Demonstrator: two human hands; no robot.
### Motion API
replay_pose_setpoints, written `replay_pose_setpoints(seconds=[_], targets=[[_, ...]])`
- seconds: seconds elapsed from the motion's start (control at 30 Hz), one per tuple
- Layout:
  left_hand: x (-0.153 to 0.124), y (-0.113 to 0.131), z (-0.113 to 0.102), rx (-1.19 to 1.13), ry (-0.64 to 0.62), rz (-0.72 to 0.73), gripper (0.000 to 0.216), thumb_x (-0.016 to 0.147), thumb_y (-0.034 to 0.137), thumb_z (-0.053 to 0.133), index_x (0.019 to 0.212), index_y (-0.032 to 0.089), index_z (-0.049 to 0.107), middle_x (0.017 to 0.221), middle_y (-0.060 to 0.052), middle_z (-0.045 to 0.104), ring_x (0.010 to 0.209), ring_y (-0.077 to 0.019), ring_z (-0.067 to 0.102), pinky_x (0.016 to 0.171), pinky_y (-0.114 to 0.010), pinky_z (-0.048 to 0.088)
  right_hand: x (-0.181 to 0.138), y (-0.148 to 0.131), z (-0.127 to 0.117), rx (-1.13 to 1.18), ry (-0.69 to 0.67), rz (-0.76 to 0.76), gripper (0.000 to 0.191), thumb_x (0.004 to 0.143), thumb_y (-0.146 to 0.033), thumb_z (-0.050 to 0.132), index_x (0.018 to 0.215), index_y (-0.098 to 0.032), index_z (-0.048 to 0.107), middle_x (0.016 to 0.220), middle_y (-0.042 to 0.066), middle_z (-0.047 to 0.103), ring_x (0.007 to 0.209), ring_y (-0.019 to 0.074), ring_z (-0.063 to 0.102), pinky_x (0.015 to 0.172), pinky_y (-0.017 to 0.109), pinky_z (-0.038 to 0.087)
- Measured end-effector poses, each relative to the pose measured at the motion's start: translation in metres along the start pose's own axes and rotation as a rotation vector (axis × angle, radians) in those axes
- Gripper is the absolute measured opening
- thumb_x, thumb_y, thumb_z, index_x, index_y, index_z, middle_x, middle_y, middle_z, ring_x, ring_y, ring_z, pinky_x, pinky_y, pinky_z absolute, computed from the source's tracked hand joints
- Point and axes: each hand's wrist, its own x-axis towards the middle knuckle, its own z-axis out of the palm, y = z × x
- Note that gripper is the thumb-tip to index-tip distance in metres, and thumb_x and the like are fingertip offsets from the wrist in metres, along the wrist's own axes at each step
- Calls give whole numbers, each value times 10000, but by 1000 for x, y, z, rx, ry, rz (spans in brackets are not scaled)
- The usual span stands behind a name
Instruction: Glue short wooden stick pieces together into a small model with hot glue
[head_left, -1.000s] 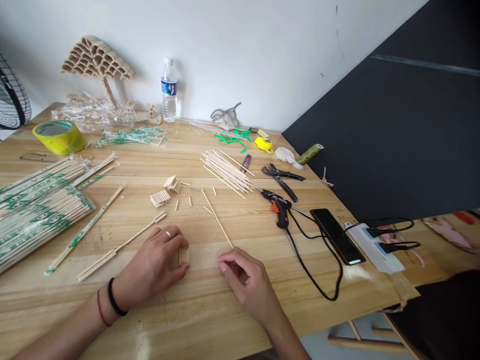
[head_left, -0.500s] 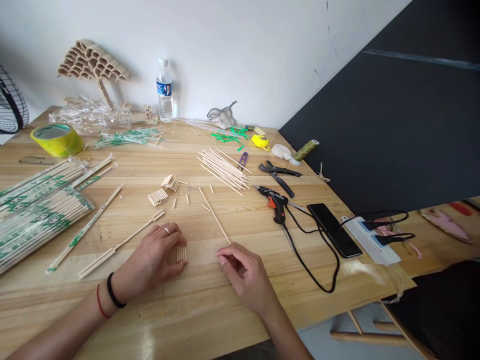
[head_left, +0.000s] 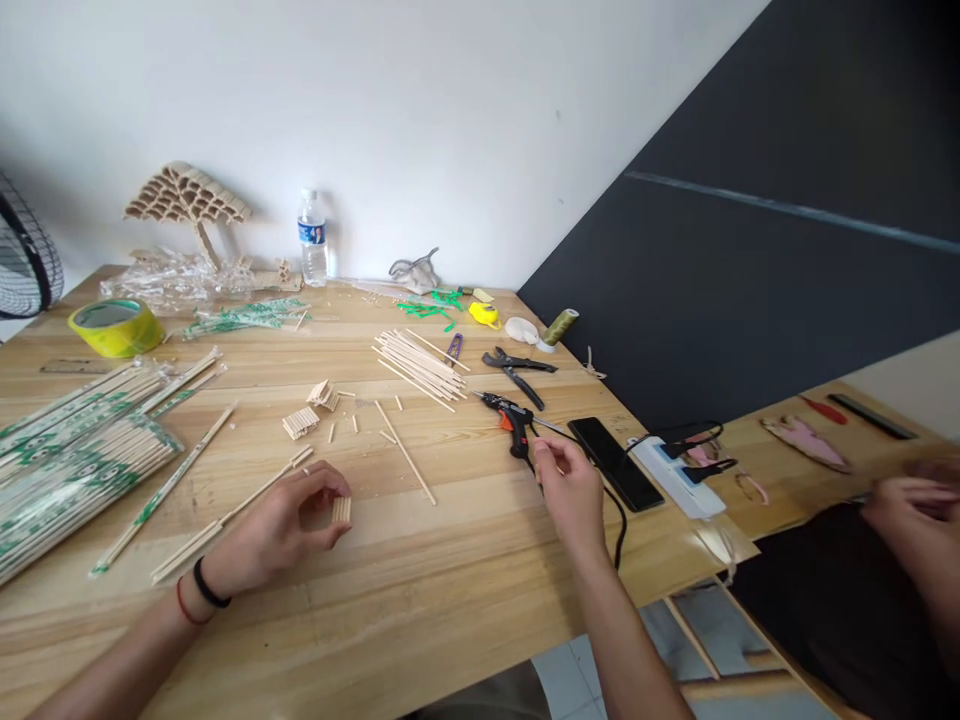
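My left hand (head_left: 281, 528) rests on the wooden table (head_left: 420, 590) and pinches a small block of short glued sticks (head_left: 342, 509) upright between thumb and fingers. My right hand (head_left: 571, 488) is stretched out to the right, fingers loosely curled and apart, its fingertips just beside the handle and cord of the black and orange glue gun (head_left: 511, 418). I see nothing held in it. A single long stick (head_left: 406, 453) lies between the two hands.
Loose skewers (head_left: 420, 362), small stick blocks (head_left: 300, 422), wrapped chopsticks (head_left: 67, 450), a yellow tape roll (head_left: 116, 326), a water bottle (head_left: 313, 238), pliers (head_left: 517, 368), a phone (head_left: 613, 462) and a power strip (head_left: 675, 476) lie around. Another person's hand (head_left: 904, 512) is at the right.
My right hand has left the spot next to the stick block and moved right to the glue gun. My left hand has tipped the block up. The view swung right.
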Motion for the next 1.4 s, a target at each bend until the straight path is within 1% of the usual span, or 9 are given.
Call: replay_pose_setpoints(seconds=[0.17, 0.33, 0.43, 0.53, 0.63, 0.8, 0.93, 1.13, 1.4], targets=[[4, 7, 13, -18, 54, 91, 146, 936, 263, 637, 1061, 202, 680, 976, -54, 705, 744, -140, 635, 673, -247, 540, 48, 6, 6, -155, -51, 113, 270, 784, -390, 805, 860, -144, 724, 914, 158, 755, 972, 333, 697, 874, 418, 523], [6, 16, 18, 20, 179, 80, 161, 948, 273, 647, 1094, 207, 660, 910, -34, 685, 768, -154, 669, 745, -292, 581, 63, 5, 17, -127, -257, 253, 318, 1000, -337, 683, 1279, -186, 656, 1313, 105, 664, 1111, 258, 683, 926, 449, 592], [5, 26, 15, -1, 254, 44, 177, 937, 296, 664, 1095, 216, 656, 934, -33, 670, 733, -144, 669, 704, -286, 585, 65, 1, 10, -9, -368, 297, 370, 983, -342, 699, 1307, -169, 653, 1361, 94, 644, 1111, 282, 681, 886, 439, 608], [6, 32, 16, -115, 323, 1, 214, 936, 372, 678, 1081, 218, 646, 929, -30, 645, 731, -141, 653, 698, -284, 584, 61, -9, 2, 178, -443, 280, 272, 961, -343, 707, 1118, -121, 696, 1104, 90, 714, 921, 241, 703, 762, 385, 609], [15, 33, 23, -317, 370, -53, 329, 899, 458, 733, 1097, 219, 623, 876, -15, 622, 740, -146, 624, 701, -286, 563, 54, -24, 3, 424, -512, 190, 314, 886, -467, 721, 918, -159, 669, 883, 54, 683, 811, 224, 667, 658, 335, 576], [44, 24, 39, -639, 313, -109, 517, 792, 539, 833, 1099, 215, 574, 778, 29, 521, 726, -136, 545, 645, -257, 464, 43, -57, 25, 699, -637, 113, 486, 731, -604, 825, 947, -202, 657, 853, 32, 643, 682, 175, 590, 585, 309, 515], [61, 10, 47, -715, 270, -131, 589, 711, 568, 881, 1071, 202, 593, 756, 44, 494, 692, -115, 489, 633, -241, 396, 33, -69, 46, 779, -721, 107, 481, 677, -504, 915, 968, -193, 691, 781, 7, 565, 679, 158, 501, 534, 255, 423], [63, -2, 51, -845, 229, -175, 578, 671, 511, 915, 1038, 215, 580, 832, 26, 531, 740, -121, 495, 669, -249, 388, 15, -53, 60, 781, -790, 198, 388, 780, -481, 865, 1015, -223, 696, 837, 12, 572, 688, 145, 489, 579, 246, 423], [60, -4, 51, -1076, 99, -204, 408, 766, 281, 864, 1041, 194, 575, 775, 39, 540, 673, -102, 460, 606, -231, 339, -9, -34, 42, 769, -867, 202, 320, 934, -471, 708, 1131, -220, 694, 713, 3, 538, 645, 162, 468, 637, 310, 416]])
